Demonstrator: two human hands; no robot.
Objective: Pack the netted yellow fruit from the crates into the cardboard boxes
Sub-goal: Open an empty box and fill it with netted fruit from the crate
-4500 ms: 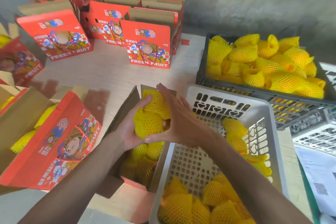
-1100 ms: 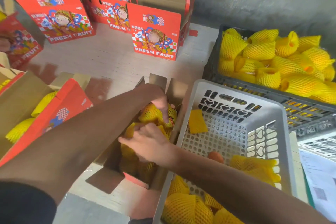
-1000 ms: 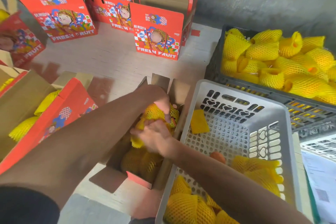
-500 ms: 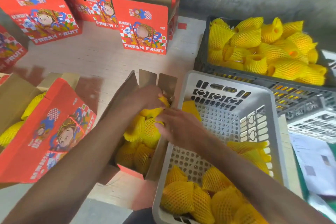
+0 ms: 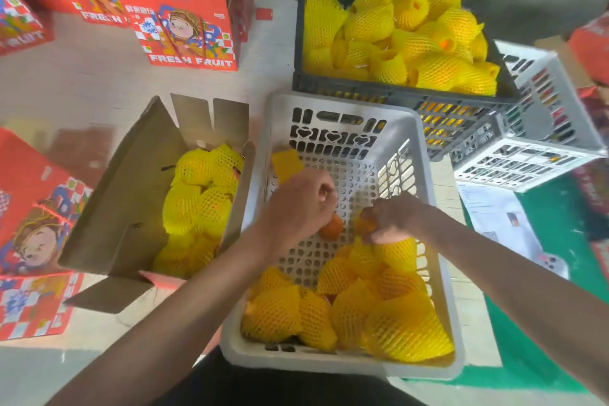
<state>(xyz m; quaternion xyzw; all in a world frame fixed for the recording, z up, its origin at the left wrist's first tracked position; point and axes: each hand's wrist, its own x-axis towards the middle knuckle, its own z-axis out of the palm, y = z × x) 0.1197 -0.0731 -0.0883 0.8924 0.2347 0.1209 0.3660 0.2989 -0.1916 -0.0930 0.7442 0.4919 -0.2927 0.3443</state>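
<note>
Crowding white crate (image 5: 346, 102): open box (image 5: 131, 194), dark crate (image 5: 362, 89)

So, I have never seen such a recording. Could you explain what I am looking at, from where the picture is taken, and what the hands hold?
No machine here: a person works bare-handed, and the camera sits on their head, looking down. Both hands reach into the white plastic crate of netted yellow fruit. The left hand closes on a bare orange fruit; the right hand grips another, partly hidden. Beside the crate stands an open cardboard box, already holding netted fruit. A dark crate behind is full, and red printed boxes wait nearby.
</note>
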